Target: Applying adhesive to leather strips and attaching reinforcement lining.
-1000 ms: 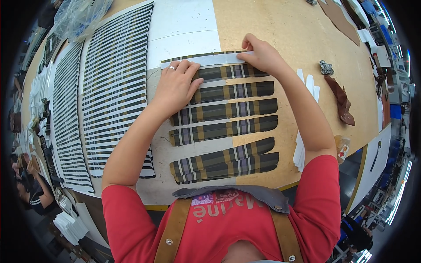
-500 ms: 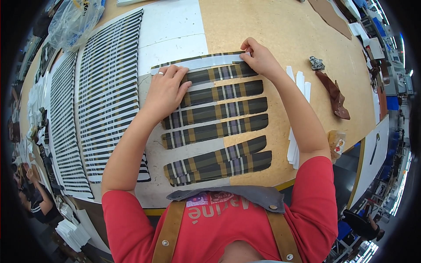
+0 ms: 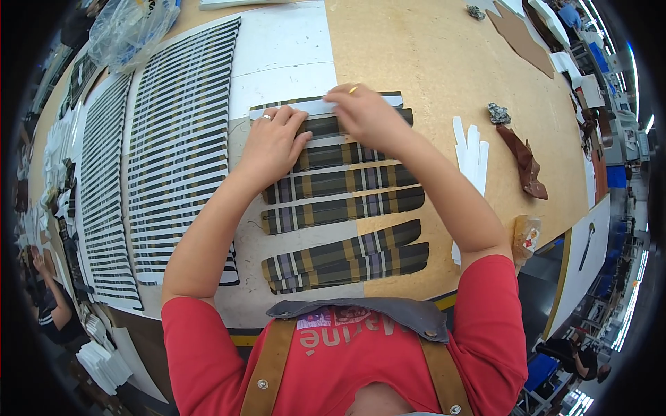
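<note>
A white strip (image 3: 317, 107) lies lengthwise on the farthest plaid fabric strip (image 3: 391, 94). At its left end my left hand (image 3: 272, 142) rests on it, fingers laid flat and thumb apart. Over its middle is my right hand (image 3: 368, 118), fingers bent and smeared by motion; whether they grip anything is hidden. Under and nearer than my hands, several more plaid strips (image 3: 388, 202) lie in rows, green, brown and purple. The two nearest strips (image 3: 347, 254) overlap.
Left of my arms, two long panels (image 3: 182, 152) carry rows of plaid and white strips. A clear plastic bag (image 3: 132, 31) sits beyond them. On the right are loose white strips (image 3: 472, 159), a crumpled grey lump (image 3: 498, 114), a brown scrap (image 3: 520, 163) and a small packet (image 3: 526, 237).
My right hand has moved left from the white strip's right end to its middle, uncovering that end. My left hand stays at the left end.
</note>
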A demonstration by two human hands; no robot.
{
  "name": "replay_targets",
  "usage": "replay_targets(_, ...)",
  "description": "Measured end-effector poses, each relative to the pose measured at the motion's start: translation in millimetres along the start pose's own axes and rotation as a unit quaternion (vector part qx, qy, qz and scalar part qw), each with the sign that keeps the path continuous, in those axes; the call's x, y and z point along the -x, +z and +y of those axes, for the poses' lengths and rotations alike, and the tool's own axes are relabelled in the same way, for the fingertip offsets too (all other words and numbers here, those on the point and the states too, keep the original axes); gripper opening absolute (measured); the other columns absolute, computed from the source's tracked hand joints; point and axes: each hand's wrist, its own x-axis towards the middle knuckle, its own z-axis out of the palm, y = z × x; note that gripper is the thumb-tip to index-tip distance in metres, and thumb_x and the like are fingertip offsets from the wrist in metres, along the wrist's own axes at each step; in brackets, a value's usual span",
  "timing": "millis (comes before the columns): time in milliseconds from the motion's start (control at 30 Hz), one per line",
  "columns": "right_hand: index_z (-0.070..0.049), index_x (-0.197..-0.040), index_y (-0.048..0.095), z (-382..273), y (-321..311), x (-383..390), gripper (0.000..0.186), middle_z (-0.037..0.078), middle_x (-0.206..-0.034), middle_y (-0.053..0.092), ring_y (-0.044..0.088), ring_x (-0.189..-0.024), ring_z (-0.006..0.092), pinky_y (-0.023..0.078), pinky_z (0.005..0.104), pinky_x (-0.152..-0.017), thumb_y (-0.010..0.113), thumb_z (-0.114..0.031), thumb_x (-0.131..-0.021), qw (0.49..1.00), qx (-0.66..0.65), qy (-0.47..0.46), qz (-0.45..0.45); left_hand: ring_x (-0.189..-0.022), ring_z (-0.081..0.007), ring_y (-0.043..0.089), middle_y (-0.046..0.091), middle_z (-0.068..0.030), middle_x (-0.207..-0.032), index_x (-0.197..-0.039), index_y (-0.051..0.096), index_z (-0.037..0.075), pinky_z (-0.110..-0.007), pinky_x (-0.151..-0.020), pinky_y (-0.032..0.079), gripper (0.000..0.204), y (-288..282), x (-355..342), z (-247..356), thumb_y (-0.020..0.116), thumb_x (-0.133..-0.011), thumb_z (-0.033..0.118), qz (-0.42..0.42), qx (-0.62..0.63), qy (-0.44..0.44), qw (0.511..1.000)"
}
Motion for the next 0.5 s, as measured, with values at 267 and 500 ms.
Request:
replay_targets(267,-0.004,-0.102,0.062,25,-25,33,0.020,0.008,-0.105,0.062,0.057,-0.100,0.0262,0.045,0.0360,-0.087,0.053,-0.015,-0.088,0.989,0.124,0.052,-0.068,-0.100,-0.0271,0.053,0.057,-0.0098,-0.104,-0.110,0.056,0.004,-0.038,-0.087,0.041,0.025,-17,24,-26,0.049,-0.091,0.019,0.006,-0.027,-0.033,0.999)
replay_targets(500,-0.007,-0.095,0.065,48,-47,57,0.020,0.005,-0.100,0.064,0.057,-0.096,0.0247,0.038,0.0358,-0.093,0.052,-0.021,-0.088,0.980,0.193,0.032,0.022,-0.100,-0.0277,0.054,0.056,-0.0114,-0.110,-0.114,0.056,0.003,-0.037,-0.092,0.038,0.027,-29,23,-30,0.043,-0.093,0.015,-0.037,-0.021,-0.050,0.998)
